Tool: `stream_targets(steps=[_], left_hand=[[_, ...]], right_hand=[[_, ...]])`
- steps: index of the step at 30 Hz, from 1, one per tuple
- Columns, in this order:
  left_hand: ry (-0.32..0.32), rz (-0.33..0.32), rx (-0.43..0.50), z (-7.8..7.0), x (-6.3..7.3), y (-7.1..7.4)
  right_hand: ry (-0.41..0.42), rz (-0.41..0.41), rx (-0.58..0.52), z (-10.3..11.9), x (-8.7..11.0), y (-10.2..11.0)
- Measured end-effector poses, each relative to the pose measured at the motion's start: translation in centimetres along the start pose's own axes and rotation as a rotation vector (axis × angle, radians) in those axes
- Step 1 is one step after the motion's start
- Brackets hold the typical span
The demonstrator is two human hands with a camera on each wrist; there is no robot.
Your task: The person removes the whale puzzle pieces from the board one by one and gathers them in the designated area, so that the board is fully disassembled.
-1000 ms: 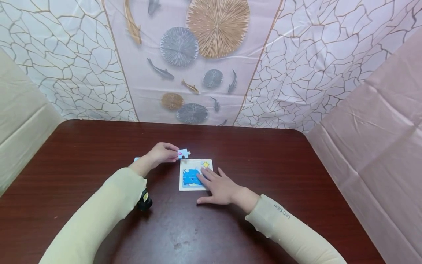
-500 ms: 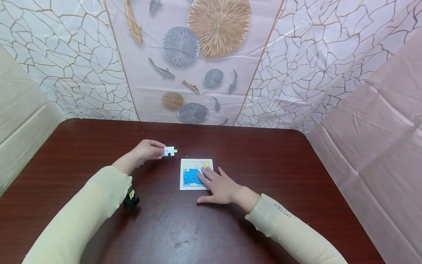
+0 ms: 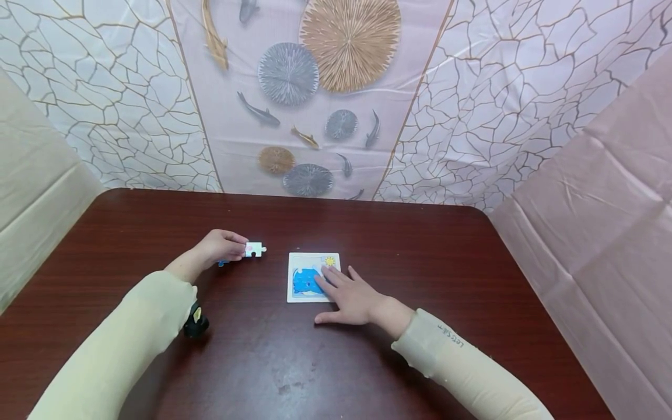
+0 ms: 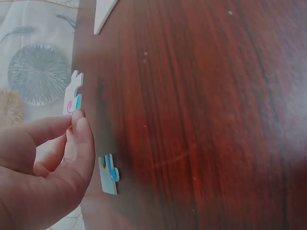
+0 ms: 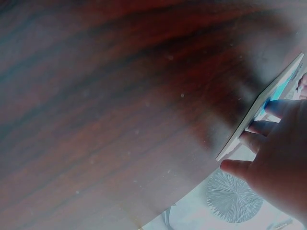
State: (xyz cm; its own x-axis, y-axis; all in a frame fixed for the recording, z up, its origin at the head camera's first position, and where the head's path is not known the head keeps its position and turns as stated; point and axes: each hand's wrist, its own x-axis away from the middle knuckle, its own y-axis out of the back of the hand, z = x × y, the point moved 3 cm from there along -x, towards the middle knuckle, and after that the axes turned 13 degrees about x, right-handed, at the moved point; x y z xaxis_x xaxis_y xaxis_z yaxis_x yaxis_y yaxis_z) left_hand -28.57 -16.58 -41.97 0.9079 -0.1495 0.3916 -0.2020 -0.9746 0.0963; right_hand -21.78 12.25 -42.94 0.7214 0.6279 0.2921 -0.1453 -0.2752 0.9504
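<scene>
Between thumb and fingers my left hand (image 3: 216, 247) pinches a white jigsaw piece (image 3: 254, 249) with a pink mark, held above the table in the left wrist view. A second jigsaw piece (image 4: 109, 174), blue and white, lies on the table below that hand; in the head view the hand partly covers it. My right hand (image 3: 352, 296) rests with fingers spread on the right side of a framed puzzle (image 3: 307, 282) showing a blue whale and a yellow sun. Those fingers hide part of the picture.
The dark brown wooden table (image 3: 420, 251) reaches back to a patterned cloth (image 3: 315, 146) hung behind it. Pale cloth stands at both sides. A black wrist device (image 3: 196, 322) sits under my left sleeve.
My left hand has moved left, away from the puzzle's top left corner, carrying the white jigsaw piece toward the one on the table. The right hand has stayed in place.
</scene>
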Motion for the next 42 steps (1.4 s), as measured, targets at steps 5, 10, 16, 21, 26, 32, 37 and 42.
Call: stream_targets(steps=[5, 10, 16, 21, 26, 32, 37, 42], left_hand=[[0.013, -0.009, -0.018, 0.4, 0.1, 0.4], [-0.004, -0.023, -0.058, 0.7, 0.2, 0.8], [-0.007, -0.038, -0.084, 0.9, 0.2, 1.0], [-0.005, -0.033, -0.091, 0.8, 0.3, 1.0], [-0.036, -0.038, -0.152, 0.3, 0.6, 1.1], [-0.056, -0.063, -0.196, -0.5, 1.1, 1.3], [-0.06, -0.018, -0.167, -0.9, 1.0, 1.0], [-0.069, 0.03, -0.122, -1.2, 0.5, -0.5]], right_hand=[[0.002, -0.003, -0.003, 0.0, 0.0, 0.0], [0.005, -0.007, -0.001, 0.0, 0.1, 0.1], [0.011, -0.013, -0.003, 0.1, 0.2, 0.2], [0.01, -0.015, -0.008, 0.1, 0.2, 0.3], [0.01, -0.014, -0.006, 0.1, 0.2, 0.2], [0.009, -0.015, -0.003, 0.0, 0.2, 0.3], [0.009, -0.016, -0.004, 0.0, 0.3, 0.3], [0.021, -0.025, -0.017, 0.0, 0.5, 0.2]])
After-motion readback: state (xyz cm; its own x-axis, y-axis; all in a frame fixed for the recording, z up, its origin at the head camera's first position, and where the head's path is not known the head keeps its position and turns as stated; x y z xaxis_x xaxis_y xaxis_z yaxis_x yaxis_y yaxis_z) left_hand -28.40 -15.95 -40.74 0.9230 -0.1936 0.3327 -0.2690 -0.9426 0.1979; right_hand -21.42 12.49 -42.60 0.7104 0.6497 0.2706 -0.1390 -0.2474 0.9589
